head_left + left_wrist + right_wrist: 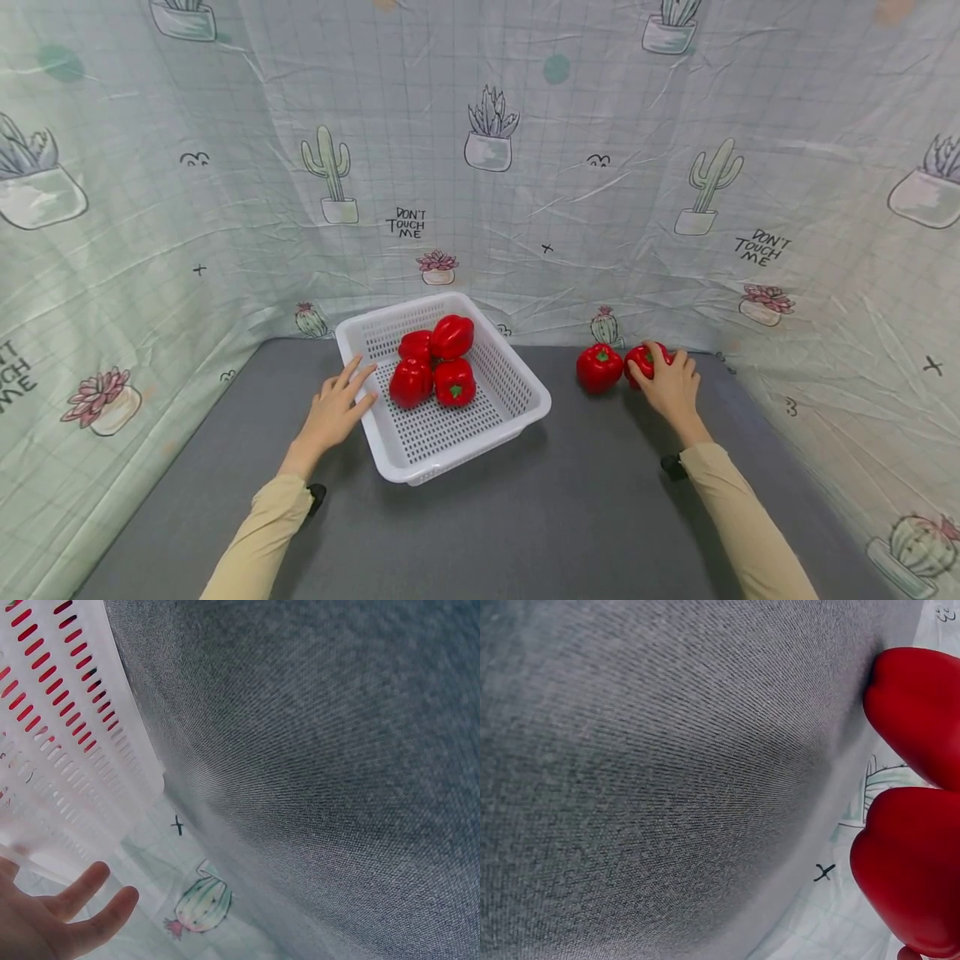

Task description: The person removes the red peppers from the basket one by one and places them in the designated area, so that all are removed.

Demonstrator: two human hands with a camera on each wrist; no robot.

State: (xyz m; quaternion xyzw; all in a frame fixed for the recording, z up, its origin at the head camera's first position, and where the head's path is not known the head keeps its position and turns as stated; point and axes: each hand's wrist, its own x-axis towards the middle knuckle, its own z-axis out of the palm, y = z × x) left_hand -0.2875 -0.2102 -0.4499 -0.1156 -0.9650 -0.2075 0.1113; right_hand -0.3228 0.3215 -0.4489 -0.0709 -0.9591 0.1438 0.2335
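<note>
At the right, my right hand (672, 387) grips a red bell pepper (638, 362) from above, thumb on its near side. A second red bell pepper (599, 369) stands on the table just left of it. In the right wrist view the gripped pepper (911, 870) is the lower one, with a fingertip at its bottom edge; whether it touches the table I cannot tell. My left hand (332, 414) rests with spread fingers at the left rim of a white perforated basket (491, 433). Several red bell peppers (455, 383) lie in the basket.
The dark grey table (540, 517) is bordered at the back and sides by a hanging cloth (540, 208) printed with cacti. Both peppers at the right are close to the back cloth. The basket sits left of centre, turned at an angle.
</note>
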